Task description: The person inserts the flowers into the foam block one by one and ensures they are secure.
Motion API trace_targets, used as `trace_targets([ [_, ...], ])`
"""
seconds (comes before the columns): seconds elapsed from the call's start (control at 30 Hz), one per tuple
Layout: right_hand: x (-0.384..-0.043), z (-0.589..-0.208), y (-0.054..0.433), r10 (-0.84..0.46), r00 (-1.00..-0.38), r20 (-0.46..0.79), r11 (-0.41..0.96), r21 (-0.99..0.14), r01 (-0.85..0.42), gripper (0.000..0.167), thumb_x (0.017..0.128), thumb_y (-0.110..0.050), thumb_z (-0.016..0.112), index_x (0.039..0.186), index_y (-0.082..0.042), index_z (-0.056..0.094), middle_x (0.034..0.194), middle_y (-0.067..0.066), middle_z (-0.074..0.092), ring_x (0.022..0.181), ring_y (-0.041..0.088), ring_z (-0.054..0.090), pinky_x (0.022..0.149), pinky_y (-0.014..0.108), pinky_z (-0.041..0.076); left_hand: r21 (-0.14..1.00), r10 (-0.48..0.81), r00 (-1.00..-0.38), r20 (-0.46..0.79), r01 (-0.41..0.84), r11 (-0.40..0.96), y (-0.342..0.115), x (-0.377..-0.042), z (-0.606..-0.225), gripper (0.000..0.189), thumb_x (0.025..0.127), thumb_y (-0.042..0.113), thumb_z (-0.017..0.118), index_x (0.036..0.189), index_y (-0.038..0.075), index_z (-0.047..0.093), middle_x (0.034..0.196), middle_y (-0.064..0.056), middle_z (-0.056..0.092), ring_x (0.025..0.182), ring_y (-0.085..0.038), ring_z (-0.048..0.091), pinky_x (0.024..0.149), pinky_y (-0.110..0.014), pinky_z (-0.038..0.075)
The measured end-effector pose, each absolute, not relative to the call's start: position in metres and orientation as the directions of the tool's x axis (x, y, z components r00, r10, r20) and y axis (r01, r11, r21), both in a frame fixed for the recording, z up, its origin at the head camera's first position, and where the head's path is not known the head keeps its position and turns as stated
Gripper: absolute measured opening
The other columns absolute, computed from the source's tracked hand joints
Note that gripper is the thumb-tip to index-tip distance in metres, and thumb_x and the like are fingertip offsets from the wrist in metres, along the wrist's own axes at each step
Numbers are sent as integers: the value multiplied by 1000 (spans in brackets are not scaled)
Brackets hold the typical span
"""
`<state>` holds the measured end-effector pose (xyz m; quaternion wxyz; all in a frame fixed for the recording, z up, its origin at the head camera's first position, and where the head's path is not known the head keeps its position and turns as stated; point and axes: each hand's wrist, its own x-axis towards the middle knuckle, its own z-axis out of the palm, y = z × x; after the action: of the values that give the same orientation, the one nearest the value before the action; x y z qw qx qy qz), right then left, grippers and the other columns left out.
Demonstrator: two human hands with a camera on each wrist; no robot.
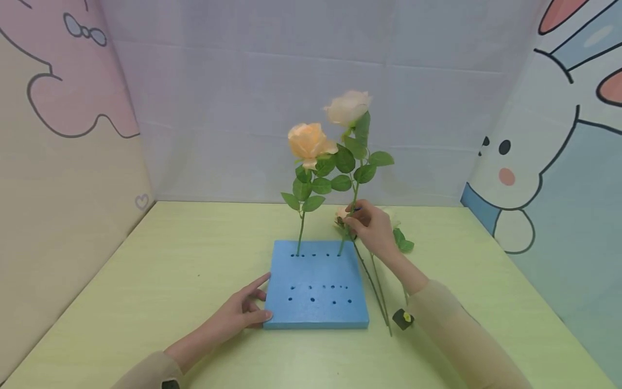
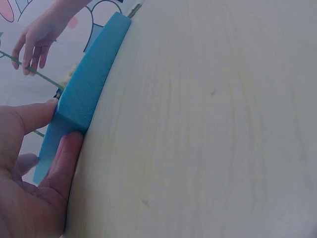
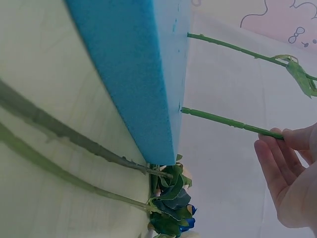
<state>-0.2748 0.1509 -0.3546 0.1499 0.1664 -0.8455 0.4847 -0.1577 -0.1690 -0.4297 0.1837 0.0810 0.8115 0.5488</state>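
At the back right of the square, finely grained blue block [image 1: 313,274], a ruffled white rose [image 1: 347,109] stood in a hole, bloom upward, its slim, knobbly stem near upright, leaning slightly right. The right hand [image 1: 373,229] pinched that stem; the left hand [image 1: 240,309], loosely spread, touched the block's left edge. A soft-petalled peach rose [image 1: 308,142] rose beside it.

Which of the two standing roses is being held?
The taller white rose on the right: the right hand pinches its stem, while no hand touches the peach rose.
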Motion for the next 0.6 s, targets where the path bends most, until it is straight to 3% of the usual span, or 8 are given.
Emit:
trace_targets([
  [0.37,-268,-353,162,-165,-903,398,436,-791,-428,16,95,-11,65,108,-2,63,94,24,72,72,5,67,67,25,59,917,328,-922,-206,-65,394,-169,-158,-430,88,86,21,77,157,21,27,127,-16,54,87,-17,62,76,-25,57],
  [0.6,-271,-358,154,-217,-859,464,495,-706,-506,11,94,-9,66,104,-6,64,89,18,74,71,24,71,62,25,55,922,338,-921,-196,-55,384,-170,-157,-432,88,86,22,77,158,20,26,127,-16,54,87,-17,62,77,-24,58],
])
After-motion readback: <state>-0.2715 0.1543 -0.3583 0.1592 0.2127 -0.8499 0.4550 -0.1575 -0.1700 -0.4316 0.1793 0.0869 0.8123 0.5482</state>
